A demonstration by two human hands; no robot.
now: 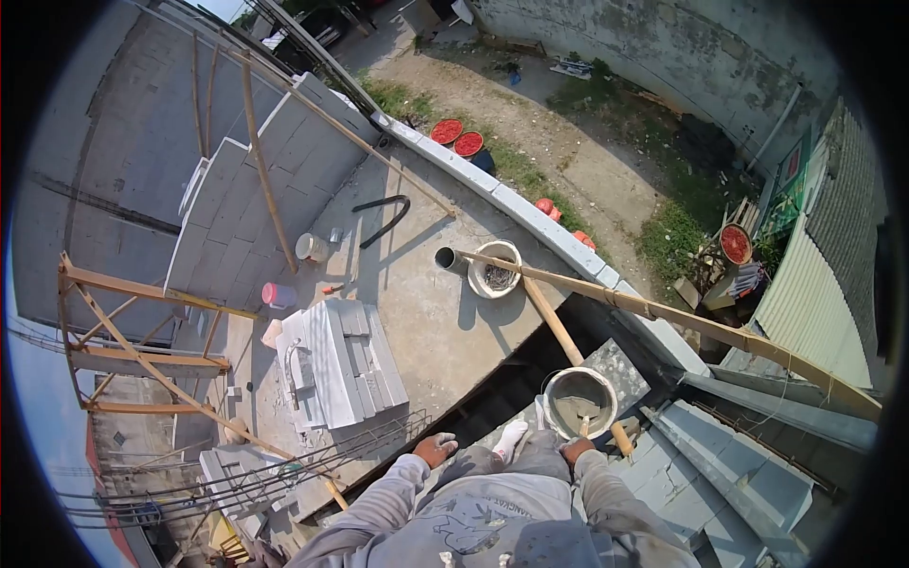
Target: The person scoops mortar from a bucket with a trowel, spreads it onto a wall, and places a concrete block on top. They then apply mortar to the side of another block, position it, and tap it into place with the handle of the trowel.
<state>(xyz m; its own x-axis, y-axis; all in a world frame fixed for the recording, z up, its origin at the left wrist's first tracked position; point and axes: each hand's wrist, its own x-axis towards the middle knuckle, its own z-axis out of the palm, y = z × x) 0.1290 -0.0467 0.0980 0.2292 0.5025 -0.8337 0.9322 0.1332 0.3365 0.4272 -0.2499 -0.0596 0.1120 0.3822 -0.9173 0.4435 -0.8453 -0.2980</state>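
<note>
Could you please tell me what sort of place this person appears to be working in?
Most likely an outdoor building site, on an upper level of an unfinished house. A stack of grey blocks sits on the concrete slab, bamboo scaffolding stands alongside, and a bucket of mortar is near the right hand.

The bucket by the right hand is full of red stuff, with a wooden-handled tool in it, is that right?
Not quite. In the head view, the bucket beside the right hand holds grey mortar, not red stuff. The wooden-handled tool does stand at it, as you said.
</note>
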